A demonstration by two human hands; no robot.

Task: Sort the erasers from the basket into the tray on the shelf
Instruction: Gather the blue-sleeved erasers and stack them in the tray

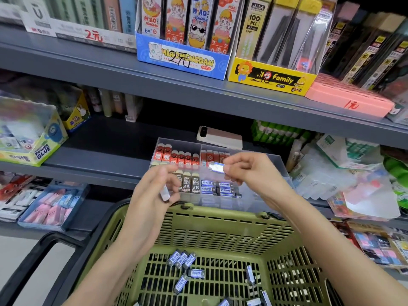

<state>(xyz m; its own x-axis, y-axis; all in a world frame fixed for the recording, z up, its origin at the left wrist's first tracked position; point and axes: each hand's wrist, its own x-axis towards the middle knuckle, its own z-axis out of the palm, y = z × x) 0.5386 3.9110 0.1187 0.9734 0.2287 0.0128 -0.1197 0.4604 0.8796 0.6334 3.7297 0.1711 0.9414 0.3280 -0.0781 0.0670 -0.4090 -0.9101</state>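
Observation:
A green plastic basket (220,230) sits below me with several blue-and-white erasers (183,260) loose on its floor. On the shelf stands a clear divided tray (278,173) holding red erasers at the back, 2B erasers (191,184) in front and blue-labelled erasers (217,187) to the right. My left hand (152,191) grips a white-ended eraser (165,194) just above the basket's far rim. Over the tray, my right hand (247,168) pinches a blue-labelled eraser (216,167) between fingertips.
A phone (219,136) lies on the shelf behind the tray. A Power Glue box (33,138) stands at left, bags of stationery (344,173) crowd the right. The upper shelf (176,85) overhangs with boxed lead refills. A lower tray of pink and blue erasers (53,206) sits left.

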